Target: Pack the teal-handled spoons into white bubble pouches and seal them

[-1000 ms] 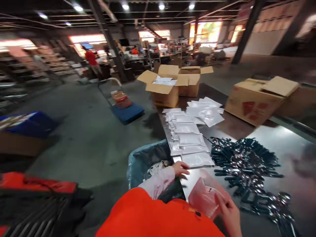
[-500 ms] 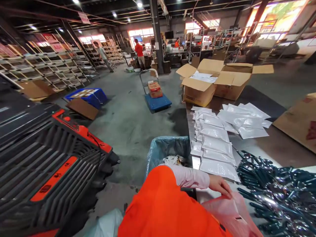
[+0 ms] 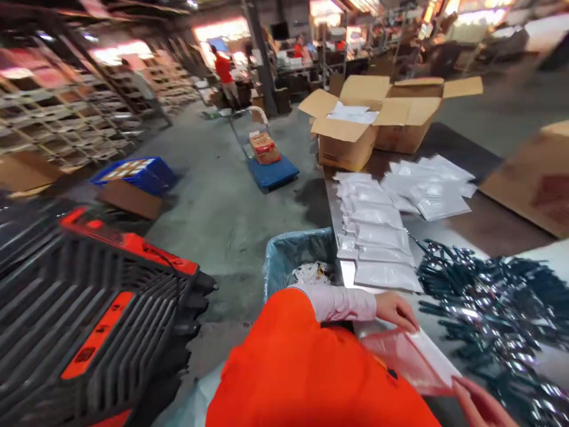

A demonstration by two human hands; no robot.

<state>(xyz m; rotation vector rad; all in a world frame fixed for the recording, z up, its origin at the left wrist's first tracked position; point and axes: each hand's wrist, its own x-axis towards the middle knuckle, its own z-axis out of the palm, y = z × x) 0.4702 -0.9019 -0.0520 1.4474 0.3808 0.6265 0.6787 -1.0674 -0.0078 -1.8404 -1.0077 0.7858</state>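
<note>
My left hand (image 3: 398, 311), at the end of a pale sleeve, pinches the upper left corner of a translucent pinkish bag (image 3: 413, 359) with a white strip along its edge. At the lower right, my right hand (image 3: 480, 403) grips the bag's other end, so it is stretched between both hands. Right of the bag lies a big heap of dark-handled metal utensils (image 3: 480, 308). Beyond the hands, a row of filled white packets (image 3: 382, 237) overlaps on the table, with a looser pile of white packets (image 3: 433, 187) beside it.
Open cardboard boxes (image 3: 347, 145) stand at the table's far end, another box (image 3: 533, 178) at its right. A lined bin (image 3: 278, 267) adjoins the table's left edge. Stacked black crates (image 3: 146, 296) are at left. A blue trolley (image 3: 273, 172) and people (image 3: 224, 71) are farther off.
My right hand has come into view at the lower right, holding the bag, which is now pulled straight. The view has shifted, and the surroundings sit higher and more to the left.
</note>
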